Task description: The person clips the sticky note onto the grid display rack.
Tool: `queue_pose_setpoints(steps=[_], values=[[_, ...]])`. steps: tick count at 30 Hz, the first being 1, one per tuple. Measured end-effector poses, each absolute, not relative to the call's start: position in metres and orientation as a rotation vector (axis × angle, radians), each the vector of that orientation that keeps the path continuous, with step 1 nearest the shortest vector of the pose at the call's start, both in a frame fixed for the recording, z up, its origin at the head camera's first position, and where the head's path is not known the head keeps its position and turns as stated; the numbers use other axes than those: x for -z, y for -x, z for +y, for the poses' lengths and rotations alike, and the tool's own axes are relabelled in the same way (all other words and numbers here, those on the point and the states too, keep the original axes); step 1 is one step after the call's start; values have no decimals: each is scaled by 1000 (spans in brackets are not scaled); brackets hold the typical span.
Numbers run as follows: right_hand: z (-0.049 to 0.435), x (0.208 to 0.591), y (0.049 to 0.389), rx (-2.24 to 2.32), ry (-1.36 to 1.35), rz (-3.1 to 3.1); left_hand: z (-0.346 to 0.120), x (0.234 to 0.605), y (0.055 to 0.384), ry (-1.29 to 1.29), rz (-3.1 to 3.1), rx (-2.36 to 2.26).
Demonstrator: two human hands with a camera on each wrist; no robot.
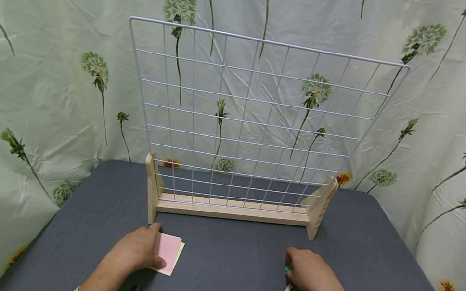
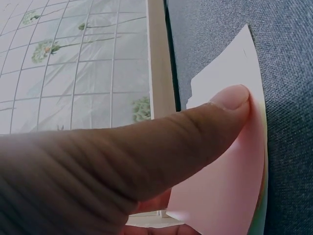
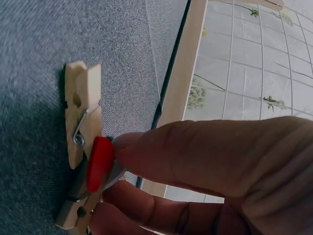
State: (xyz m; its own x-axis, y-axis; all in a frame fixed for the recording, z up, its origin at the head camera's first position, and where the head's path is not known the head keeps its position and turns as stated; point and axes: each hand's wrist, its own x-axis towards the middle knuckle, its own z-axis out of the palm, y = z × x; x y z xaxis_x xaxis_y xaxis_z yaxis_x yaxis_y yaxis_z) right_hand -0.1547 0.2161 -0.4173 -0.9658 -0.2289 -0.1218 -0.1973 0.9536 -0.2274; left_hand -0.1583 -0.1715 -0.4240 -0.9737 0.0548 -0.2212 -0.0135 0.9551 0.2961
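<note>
My left hand [image 1: 136, 249] grips a small stack of square paper sheets, a pink sheet [image 1: 169, 248] on top and a pale yellow sheet [image 1: 179, 254] peeking out at the side. In the left wrist view the thumb lies across the pink face, the stack bends, and a greenish edge [image 2: 259, 223] shows below. My right hand [image 1: 312, 273] pinches wooden clothespins low over the table. One plain wooden clothespin [image 3: 84, 110] and another with a red piece [image 3: 100, 164] appear in the right wrist view; the fingers partly hide the second.
Behind both hands stands a white wire grid [image 1: 247, 100] upright in a wooden base [image 1: 233, 213]. A dark grey-blue cloth [image 1: 230, 271] covers the table. A curtain with dandelion prints [image 1: 26, 91] hangs around the back and sides.
</note>
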Motion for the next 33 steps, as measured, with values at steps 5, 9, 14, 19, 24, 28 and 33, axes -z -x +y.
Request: queue_pose_setpoints(steps=[5,9,14,19,24,28,33], values=[[216,416,154,348,304,2934,-172,424,159,-23,2878,-420],[215,416,154,349,290,2922,-171,423,160,-24,2885,-413],[214,416,153,347,302,2932,-172,423,160,-20,2907,-450],[213,416,152,362,303,2942,-172,421,160,-3,2932,-471],[213,416,152,379,273,2895,-172,419,160,-3,2925,-492],[212,418,153,372,267,2868,-172,419,162,11,2894,-515],[212,420,153,366,287,2887,-172,419,162,19,2899,-518]])
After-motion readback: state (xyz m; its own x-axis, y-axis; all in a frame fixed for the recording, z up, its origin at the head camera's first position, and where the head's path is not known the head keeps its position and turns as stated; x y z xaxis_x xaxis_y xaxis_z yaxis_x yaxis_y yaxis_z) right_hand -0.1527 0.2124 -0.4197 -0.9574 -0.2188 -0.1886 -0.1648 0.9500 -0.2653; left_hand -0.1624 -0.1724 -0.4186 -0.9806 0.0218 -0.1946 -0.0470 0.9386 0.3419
